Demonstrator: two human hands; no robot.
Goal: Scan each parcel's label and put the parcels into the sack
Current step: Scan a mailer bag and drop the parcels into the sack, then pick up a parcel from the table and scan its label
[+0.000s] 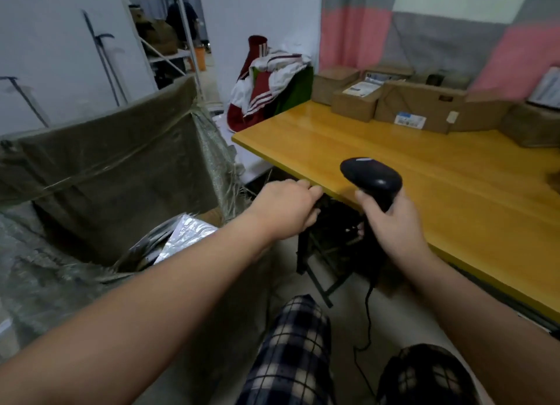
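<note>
At the table's (403,153) near edge, right hand (394,225) wrapped round the scanner (371,177), left hand (288,210) curled alongside, grip unclear, parcels (412,107) well back at the far edge, sack (106,168) open left.

No word or number in front of you is sharp enough to read. On the table (333,137), the small box (354,106) carries a white-and-blue label (362,87) on its top, the print a blur. The rear box (391,70) just behind it shows a similar top label (378,77), equally illegible. The large box (424,101) bears a blue-and-white sticker (410,121) low on its front and a small pale tag (452,117) near it, neither legible. At the far right edge a white sheet (548,90) is too blurred to make out. The scanner (374,178) in your right hand (394,222) has a pale mark on its head, with no lettering you can distinguish.
</note>
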